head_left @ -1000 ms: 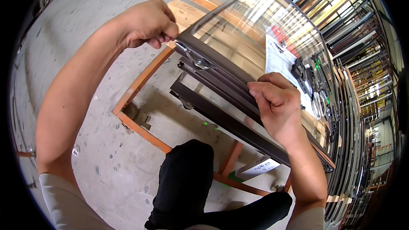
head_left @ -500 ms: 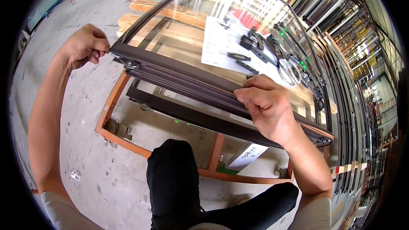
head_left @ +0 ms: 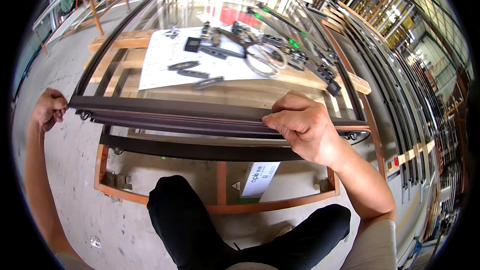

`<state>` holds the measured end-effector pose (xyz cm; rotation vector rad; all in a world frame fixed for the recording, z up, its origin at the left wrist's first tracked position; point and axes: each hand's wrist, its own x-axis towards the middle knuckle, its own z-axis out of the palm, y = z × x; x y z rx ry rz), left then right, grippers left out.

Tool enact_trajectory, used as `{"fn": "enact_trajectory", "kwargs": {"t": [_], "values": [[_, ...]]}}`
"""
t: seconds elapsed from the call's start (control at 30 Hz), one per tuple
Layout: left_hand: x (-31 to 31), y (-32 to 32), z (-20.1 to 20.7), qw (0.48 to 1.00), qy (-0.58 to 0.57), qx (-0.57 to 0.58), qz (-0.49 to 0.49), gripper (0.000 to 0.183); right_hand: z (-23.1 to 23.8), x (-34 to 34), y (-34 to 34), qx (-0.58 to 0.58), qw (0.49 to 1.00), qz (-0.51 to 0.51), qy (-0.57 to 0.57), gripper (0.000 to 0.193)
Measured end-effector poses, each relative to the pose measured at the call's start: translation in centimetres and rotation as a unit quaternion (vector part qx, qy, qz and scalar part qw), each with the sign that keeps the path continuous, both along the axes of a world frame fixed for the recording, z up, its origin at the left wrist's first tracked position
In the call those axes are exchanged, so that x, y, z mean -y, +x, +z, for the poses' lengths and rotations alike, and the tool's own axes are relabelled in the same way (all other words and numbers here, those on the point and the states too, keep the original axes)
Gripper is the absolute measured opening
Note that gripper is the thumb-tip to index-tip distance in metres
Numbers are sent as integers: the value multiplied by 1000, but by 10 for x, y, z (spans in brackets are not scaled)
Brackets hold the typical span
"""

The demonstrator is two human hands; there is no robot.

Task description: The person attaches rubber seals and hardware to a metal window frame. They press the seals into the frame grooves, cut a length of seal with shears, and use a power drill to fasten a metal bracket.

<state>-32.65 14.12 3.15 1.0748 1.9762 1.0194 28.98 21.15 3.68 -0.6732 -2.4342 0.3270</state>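
A dark brown framed glass panel lies flat in front of me, its near edge grooved, with a thin reddish line running along the groove. My right hand is closed in a pinch against this near edge, right of its middle. Whatever its fingertips grip is too small or hidden to name. At the panel's near left corner my left hand is closed too, fingertips by the corner's tip. What it pinches, if anything, cannot be made out. A small roller shows under that corner. At the near right corner a thin dark cord curves out.
Paper sheets on the glass bear black hardware pieces and a pale coiled ring. Below are wooden beams, a second dark frame bar and an orange metal stand with a white box. Long profiles stand at right.
My view has turned, so the panel appears more level and further left. Both hands stay closed at the near edge, the left at the corner, the right along the groove.
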Motion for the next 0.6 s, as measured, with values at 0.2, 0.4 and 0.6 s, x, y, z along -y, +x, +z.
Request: {"fn": "enact_trajectory", "kwargs": {"t": [0.2, 0.4, 0.6], "values": [[-9, -18, -9, 999, 2, -34, -1, 9, -3, -4, 69, -2, 1000, -10, 3, 15], [-9, -58, -22, 996, 1, -84, 10, 15, -4, -4, 128, -4, 999, -37, -11, 15], [-7, -88, -34, 989, 25, -148, 12, 16, -3, -3, 182, 0, 998, -63, -19, 14]]}}
